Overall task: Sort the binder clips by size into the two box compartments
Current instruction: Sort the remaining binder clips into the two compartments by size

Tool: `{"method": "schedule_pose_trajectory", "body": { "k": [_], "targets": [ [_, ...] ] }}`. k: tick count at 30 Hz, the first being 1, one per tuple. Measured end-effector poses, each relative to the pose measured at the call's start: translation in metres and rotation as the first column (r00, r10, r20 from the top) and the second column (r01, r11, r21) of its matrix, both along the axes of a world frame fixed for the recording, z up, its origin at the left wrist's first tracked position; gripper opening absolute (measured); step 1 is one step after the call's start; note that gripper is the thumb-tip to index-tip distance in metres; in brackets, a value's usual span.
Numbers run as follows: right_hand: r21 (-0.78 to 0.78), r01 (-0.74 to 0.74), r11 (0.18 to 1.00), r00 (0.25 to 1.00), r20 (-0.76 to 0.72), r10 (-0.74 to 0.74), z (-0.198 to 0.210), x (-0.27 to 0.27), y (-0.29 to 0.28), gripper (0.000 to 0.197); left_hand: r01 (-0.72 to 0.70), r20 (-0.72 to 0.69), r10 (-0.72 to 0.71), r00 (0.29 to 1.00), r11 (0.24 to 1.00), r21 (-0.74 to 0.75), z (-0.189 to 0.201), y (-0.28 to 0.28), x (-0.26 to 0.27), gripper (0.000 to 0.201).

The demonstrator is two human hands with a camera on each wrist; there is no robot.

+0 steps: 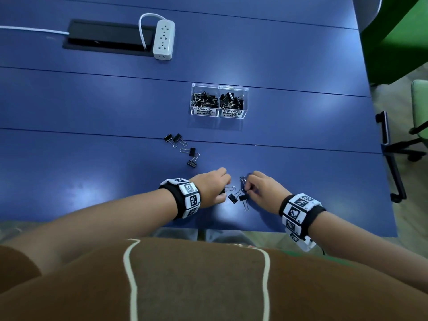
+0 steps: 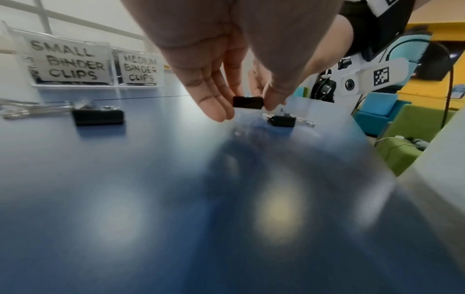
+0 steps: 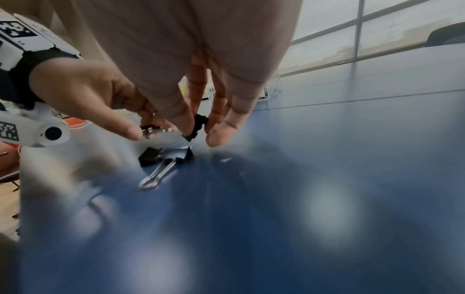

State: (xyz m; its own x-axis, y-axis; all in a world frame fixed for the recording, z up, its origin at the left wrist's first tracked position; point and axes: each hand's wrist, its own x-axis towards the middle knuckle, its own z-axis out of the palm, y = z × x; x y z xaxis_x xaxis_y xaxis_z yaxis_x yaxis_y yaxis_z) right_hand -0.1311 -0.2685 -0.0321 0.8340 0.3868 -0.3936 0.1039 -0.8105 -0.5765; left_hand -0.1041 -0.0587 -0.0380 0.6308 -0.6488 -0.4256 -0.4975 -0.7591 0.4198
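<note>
My left hand point(image 1: 223, 190) pinches a small black binder clip point(image 2: 247, 102) between thumb and fingers, just above the blue table point(image 1: 92, 181). Close to its right, my right hand point(image 1: 247, 189) pinches another black clip point(image 3: 198, 124), whose wire handle sticks up. Two more clips point(image 1: 232, 198) point(image 1: 243, 197) lie on the table between the hands. Several loose clips point(image 1: 191, 162) lie farther out to the left. The clear two-compartment box point(image 1: 218, 85) stands beyond; its left half, labelled small point(image 2: 68, 61), and its right half, labelled medium point(image 2: 141, 68), both hold clips.
A white power strip point(image 1: 164, 40) and a black cable hatch point(image 1: 106, 37) sit at the far left of the table. The table's right edge point(image 1: 382, 158) borders a green chair point(image 1: 419, 107). The front edge runs just below my wrists.
</note>
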Motion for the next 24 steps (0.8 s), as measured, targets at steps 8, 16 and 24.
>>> {"method": "schedule_pose_trajectory", "body": {
  "k": [8, 16, 24],
  "targets": [
    [-0.07, 0.075, 0.995, 0.996, -0.042, -0.078, -0.01, -0.017, 0.01, 0.025, 0.158, 0.053, -0.158, 0.986, 0.987, 0.005, 0.004, -0.029, -0.017, 0.03],
    [-0.032, 0.158, 0.987, 0.988, 0.001, -0.158, -0.014, -0.005, 0.016, 0.014, -0.016, 0.065, 0.014, 0.998, 0.999, 0.03, 0.004, -0.035, -0.013, 0.019],
    [0.053, 0.372, 0.927, 0.925, 0.062, -0.374, 0.004, 0.055, 0.01, 0.01, -0.14, 0.082, 0.138, 0.987, 0.99, 0.03, 0.0, -0.001, 0.012, 0.018]
  ]
}}
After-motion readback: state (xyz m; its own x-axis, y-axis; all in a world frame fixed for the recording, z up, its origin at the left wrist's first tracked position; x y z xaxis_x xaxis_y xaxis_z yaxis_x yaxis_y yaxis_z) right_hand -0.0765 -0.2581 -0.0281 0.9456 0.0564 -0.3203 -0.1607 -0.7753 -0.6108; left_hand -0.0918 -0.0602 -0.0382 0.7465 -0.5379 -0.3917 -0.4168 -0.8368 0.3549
